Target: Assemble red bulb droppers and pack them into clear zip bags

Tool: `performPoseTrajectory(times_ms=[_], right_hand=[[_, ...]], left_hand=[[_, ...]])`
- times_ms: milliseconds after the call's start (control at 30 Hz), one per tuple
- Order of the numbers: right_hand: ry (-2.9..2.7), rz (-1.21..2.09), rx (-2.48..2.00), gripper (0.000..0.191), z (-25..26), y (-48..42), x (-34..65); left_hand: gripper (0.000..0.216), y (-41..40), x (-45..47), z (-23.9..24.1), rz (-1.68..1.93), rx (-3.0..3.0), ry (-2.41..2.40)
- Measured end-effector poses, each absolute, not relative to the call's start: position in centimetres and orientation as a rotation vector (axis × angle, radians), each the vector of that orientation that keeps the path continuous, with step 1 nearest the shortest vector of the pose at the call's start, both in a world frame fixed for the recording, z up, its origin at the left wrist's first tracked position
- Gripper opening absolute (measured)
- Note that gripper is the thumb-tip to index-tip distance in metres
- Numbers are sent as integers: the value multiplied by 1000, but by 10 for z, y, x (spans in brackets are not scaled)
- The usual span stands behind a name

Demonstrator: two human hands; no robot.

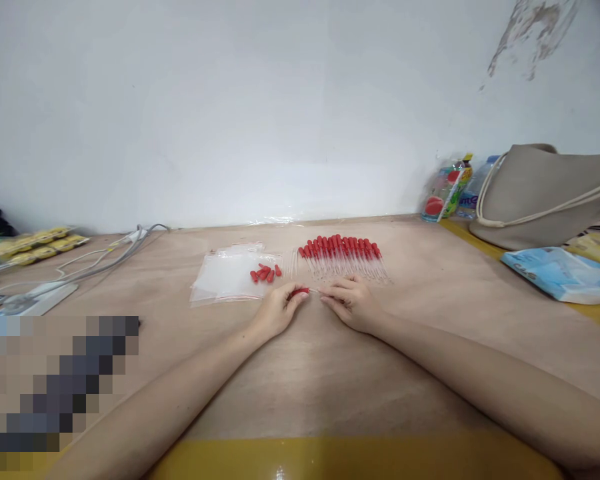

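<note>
My left hand (279,309) is closed around a red rubber bulb (301,291). My right hand (353,304) pinches a thin clear dropper tube (315,291), whose end meets or nearly meets the bulb; I cannot tell if it is inside. Just beyond my hands lies a row of droppers (340,247), red bulbs pointing to the wall and clear tubes towards me. Left of that row are a few bare clear tubes (293,264). Several loose red bulbs (265,273) rest on clear plastic bags (220,273) beyond my left hand.
At the left are a power strip (50,298) with grey cables and yellow packaged items (40,245). On the right stand bottles (443,190), a grey bag (545,193) and a blue-and-white packet (563,273). A pixelated patch covers the lower left. Yellow tape edges the table.
</note>
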State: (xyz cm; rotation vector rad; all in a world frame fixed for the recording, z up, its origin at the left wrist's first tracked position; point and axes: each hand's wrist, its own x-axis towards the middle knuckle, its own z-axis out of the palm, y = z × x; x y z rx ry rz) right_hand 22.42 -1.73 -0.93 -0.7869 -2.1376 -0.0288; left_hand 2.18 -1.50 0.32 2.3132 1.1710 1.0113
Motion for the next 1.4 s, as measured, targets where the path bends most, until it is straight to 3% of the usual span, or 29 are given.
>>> performPoseTrajectory(times_ms=[800, 1200, 1400], right_hand=[[-2416, -284, -822, 29, -3, -21, 225], [-2464, -63, -937, 25, 7, -25, 212], [-2372, 134, -960, 24, 19, -24, 212]], left_hand=[[20, -26, 19, 4, 839, 2673, 901], [19, -20, 17, 1, 869, 2706, 888], [25, -10, 6, 8, 1138, 2792, 1051]])
